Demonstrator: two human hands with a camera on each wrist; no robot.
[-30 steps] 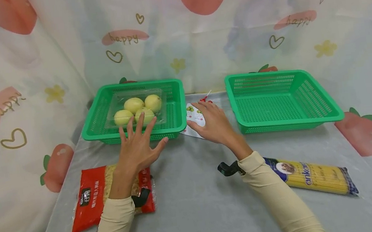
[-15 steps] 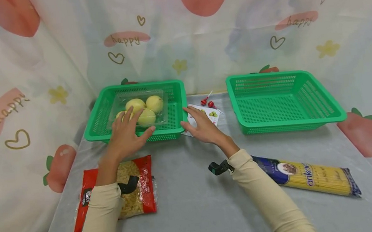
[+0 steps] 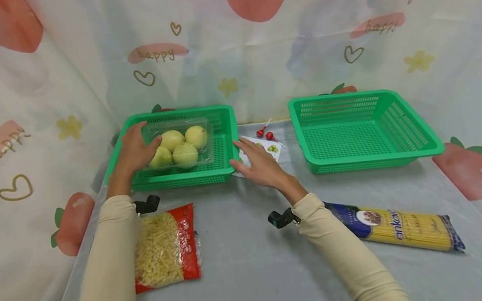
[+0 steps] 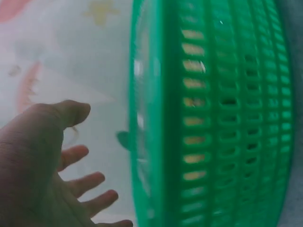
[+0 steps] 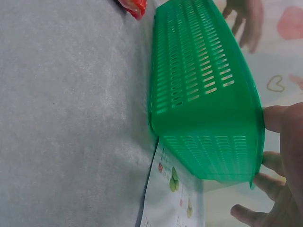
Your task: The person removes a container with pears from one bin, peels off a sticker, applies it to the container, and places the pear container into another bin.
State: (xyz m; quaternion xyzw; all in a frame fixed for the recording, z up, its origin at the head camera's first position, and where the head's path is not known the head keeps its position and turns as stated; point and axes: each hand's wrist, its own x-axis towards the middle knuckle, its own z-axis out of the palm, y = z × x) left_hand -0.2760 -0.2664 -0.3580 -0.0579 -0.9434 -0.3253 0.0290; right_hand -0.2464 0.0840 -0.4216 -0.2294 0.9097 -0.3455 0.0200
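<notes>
My left hand (image 3: 134, 148) reaches into the left basket (image 3: 224, 145), its relaxed grip now touching the clear box of pears (image 3: 179, 143) instead of hovering nearer me. My right hand (image 3: 261, 165) rests flat, grip released, by the basket's right corner on the bench (image 3: 246, 270). Next, I judge, I must close round the box.

Left basket (image 3: 222, 143): far left part of the table (image 3: 246, 270).
Fruit box (image 3: 179, 143): inside the left basket.
Right basket (image 3: 362, 128): far right part, well apart from the left basket.
Card (image 3: 263, 150): between the baskets.
Lollipops (image 3: 265, 131): behind the card.
Pasta bag (image 3: 167, 250): near left edge, before the left basket.
Spaghetti pack (image 3: 404, 231): near right, before the right basket.
</notes>
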